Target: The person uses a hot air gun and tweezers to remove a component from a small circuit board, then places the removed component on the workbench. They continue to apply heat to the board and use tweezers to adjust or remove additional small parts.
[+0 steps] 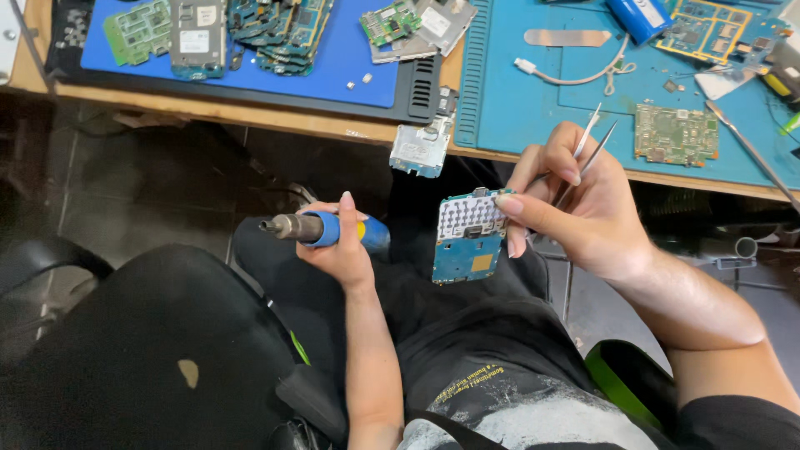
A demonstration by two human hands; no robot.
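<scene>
— What's in the left hand [337, 246]?

— A blue-handled power screwdriver [321, 227], fingers wrapped tight around its grip, metal tip pointing toward the left of the frame, just left of centre.

— And the right hand [583, 212]?

— It pinches a blue circuit board [468, 236] by its right edge, thumb on top, at the frame's centre above the lap. The same hand has metal tweezers [588, 146] tucked between its fingers, tips pointing up.

— Behind them?

— A turquoise work mat [533, 100] upper right with a green circuit board [676, 133]; a blue mat [350, 71] upper left.
</scene>
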